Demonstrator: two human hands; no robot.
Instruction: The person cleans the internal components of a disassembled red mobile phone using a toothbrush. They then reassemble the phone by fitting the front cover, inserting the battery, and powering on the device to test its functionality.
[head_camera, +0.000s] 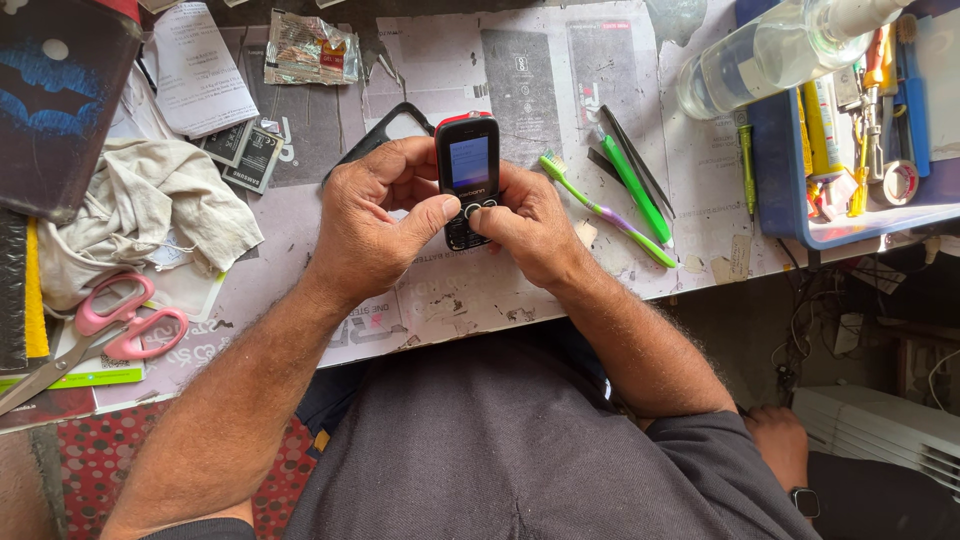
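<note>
While both thumbs press keys, left hand (365, 225) and right hand (530, 230) fingers grasping keypad phone (467, 175)

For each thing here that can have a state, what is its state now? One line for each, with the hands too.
Keypad phone: screen lit, held upright.
Left hand: grips phone, thumb on keys.
Right hand: grips phone, thumb on keys.
Pink scissors: closed, lying flat.
Clear bottle: lying on its side on the blue tray.
Toothbrush: lying flat.

Small black keypad phone (467, 175), red-edged, upright, screen lit.
</note>
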